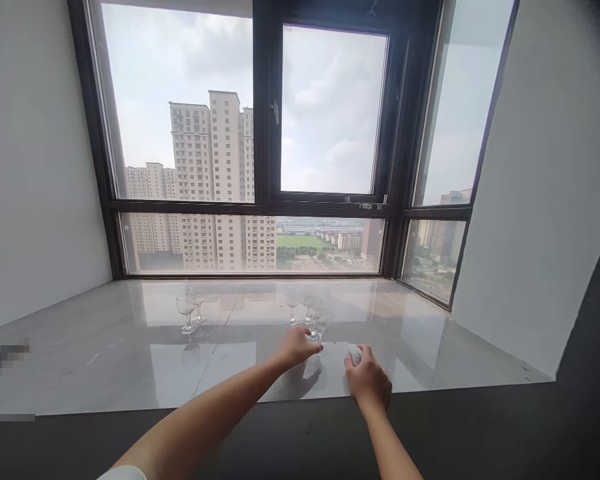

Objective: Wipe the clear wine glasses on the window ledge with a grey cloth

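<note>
My left hand (299, 347) reaches over the stone sill with thumb and forefinger parted, their tips at the stem and foot of a clear stemmed glass (321, 310). That glass stands upright; whether the fingertips press on it cannot be made out. A crumpled white cloth (354, 354) is bunched in my right hand (369, 380), low over the sill to the right of the glass. Just behind, another stemmed glass (309, 308) and a further stemmed glass (292, 305) stand close together, partly overlapped by the front one.
Farther left on the glossy grey sill (250, 373), a stemmed glass (185, 313) stands beside a second glass (199, 307). Dark window frames (260, 208) rise behind the sill, with a white wall (535, 200) on the right. The sill's front edge runs beneath my forearms.
</note>
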Action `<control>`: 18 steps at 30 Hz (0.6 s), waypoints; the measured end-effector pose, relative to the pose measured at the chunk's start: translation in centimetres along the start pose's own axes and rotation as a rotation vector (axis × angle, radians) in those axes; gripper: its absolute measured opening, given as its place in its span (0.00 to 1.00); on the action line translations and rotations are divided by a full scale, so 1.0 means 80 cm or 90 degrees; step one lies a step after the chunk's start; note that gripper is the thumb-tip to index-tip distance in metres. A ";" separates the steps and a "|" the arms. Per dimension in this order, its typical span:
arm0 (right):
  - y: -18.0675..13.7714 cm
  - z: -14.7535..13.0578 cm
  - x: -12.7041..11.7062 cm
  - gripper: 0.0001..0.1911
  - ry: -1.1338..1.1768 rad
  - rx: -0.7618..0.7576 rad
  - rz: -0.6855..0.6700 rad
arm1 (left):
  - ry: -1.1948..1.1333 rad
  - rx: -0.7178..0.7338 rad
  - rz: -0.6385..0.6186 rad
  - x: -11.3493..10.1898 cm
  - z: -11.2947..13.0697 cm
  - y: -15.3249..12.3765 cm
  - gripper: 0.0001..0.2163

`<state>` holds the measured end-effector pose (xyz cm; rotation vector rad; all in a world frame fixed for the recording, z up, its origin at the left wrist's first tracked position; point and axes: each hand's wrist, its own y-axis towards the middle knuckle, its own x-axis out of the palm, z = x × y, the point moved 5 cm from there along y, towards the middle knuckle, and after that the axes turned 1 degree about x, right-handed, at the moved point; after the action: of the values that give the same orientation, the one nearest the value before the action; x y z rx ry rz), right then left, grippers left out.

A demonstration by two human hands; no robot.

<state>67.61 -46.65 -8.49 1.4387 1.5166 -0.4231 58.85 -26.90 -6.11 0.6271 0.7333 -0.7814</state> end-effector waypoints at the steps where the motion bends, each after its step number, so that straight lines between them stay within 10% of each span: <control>1: 0.000 0.001 0.001 0.18 -0.002 -0.001 0.001 | -0.022 -0.012 -0.007 0.012 0.006 0.006 0.24; 9: 0.000 0.000 0.000 0.18 0.002 0.004 -0.006 | -0.077 -0.017 0.053 0.031 0.007 0.027 0.08; 18: 0.000 0.003 0.003 0.19 0.014 -0.005 -0.001 | -0.047 0.005 0.070 -0.058 -0.089 -0.015 0.05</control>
<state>67.78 -46.69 -8.78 1.4413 1.5358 -0.4029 53.15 -20.52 -7.00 0.6373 0.6232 -0.7029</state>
